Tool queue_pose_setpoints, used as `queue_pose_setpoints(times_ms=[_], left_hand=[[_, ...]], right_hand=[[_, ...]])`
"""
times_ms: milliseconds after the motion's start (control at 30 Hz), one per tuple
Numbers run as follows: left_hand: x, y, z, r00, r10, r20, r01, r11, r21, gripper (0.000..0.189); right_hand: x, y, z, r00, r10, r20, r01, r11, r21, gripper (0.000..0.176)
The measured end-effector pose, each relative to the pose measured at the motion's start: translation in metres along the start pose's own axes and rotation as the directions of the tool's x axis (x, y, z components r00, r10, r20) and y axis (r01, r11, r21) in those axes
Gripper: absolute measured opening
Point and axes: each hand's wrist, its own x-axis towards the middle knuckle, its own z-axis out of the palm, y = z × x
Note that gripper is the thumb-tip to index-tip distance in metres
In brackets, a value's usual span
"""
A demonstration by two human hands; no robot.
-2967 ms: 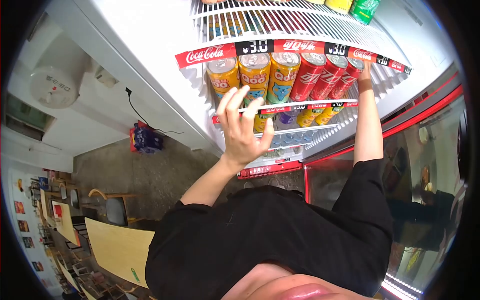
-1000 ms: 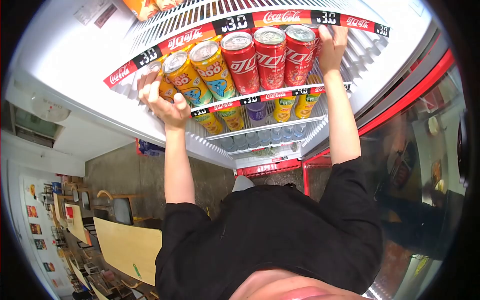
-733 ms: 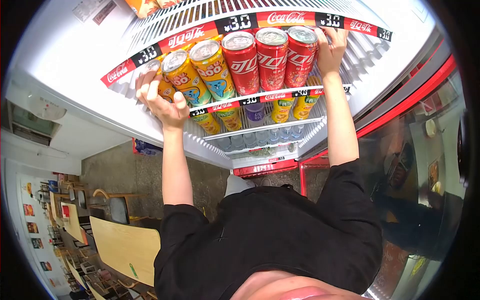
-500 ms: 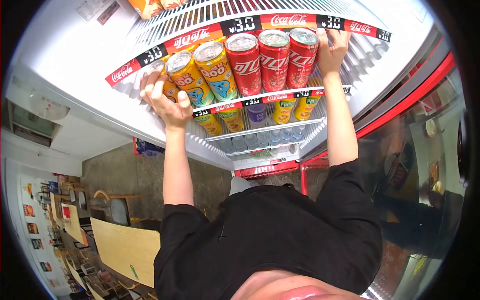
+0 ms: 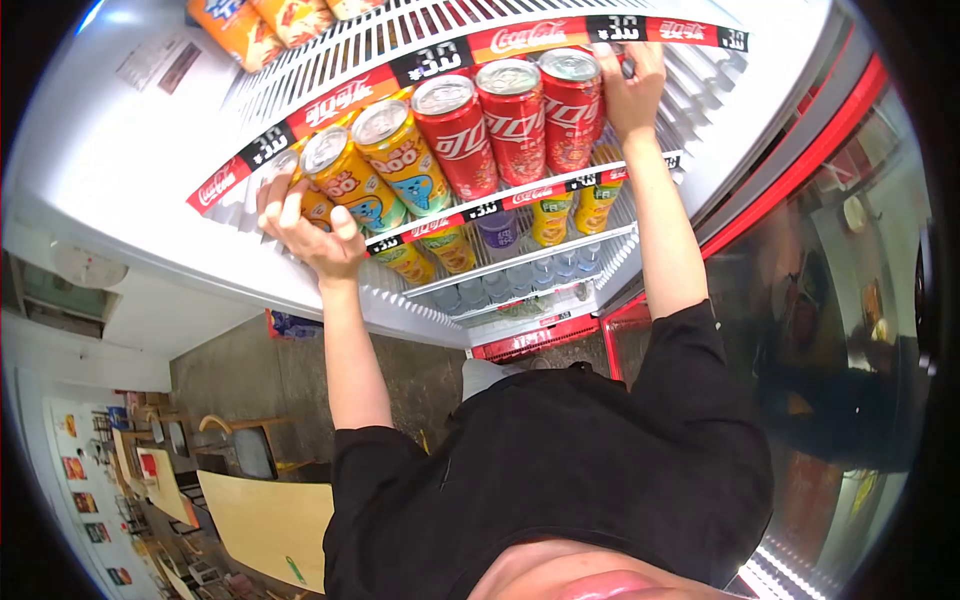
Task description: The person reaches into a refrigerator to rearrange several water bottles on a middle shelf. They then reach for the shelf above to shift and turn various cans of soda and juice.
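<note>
Three red cola cans in front [image 5: 515,125] and several yellow Qoo cans [image 5: 402,158] stand upright on a fridge shelf. My left hand [image 5: 312,228] is at the shelf's left end beside the leftmost yellow can, thumb apart from the fingers; the fingertips reach behind the shelf edge and partly out of sight. My right hand [image 5: 632,88] is raised at the right end, just right of the red cans, its fingertips by the price strip [image 5: 530,38] above. A dark thing shows between its fingers, too small to make out.
Yellow bottles [image 5: 552,218] and a purple one stand on the shelf below, clear bottles [image 5: 497,284] lower down. Orange packages [image 5: 235,32] are on the top shelf. The open glass door [image 5: 800,290] is at the right. Wooden tables [image 5: 265,520] and chairs are at the lower left.
The view has shifted and tilted, so the shelves and both hands appear further left. More of the orange packages shows. Both hands keep roughly the same places at the shelf ends.
</note>
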Motion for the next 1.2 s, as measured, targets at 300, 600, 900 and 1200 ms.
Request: queue_pose_setpoints(times_ms=[300,600,900,1200], left_hand=[[0.000,0.001,-0.001,1.000,-0.006,0.015,0.005,1.000,0.021,0.047],[0.000,0.003,-0.001,1.000,-0.013,0.026,0.012,0.999,0.042,0.048],[-0.002,0.001,0.002,1.000,-0.022,-0.001,0.022,1.000,0.009,0.046],[-0.001,0.002,-0.001,1.000,-0.025,0.017,0.025,0.999,0.022,0.043]], right_hand=[[-0.004,0.004,-0.004,1.000,0.006,0.017,-0.005,0.999,-0.042,0.017],[-0.003,-0.001,-0.004,0.999,0.003,0.034,-0.004,1.000,0.030,0.018],[0.003,-0.015,-0.003,0.999,-0.050,-0.015,0.051,0.996,0.075,0.015],[-0.007,0.009,-0.003,0.997,0.078,0.022,-0.076,0.995,-0.068,0.016]])
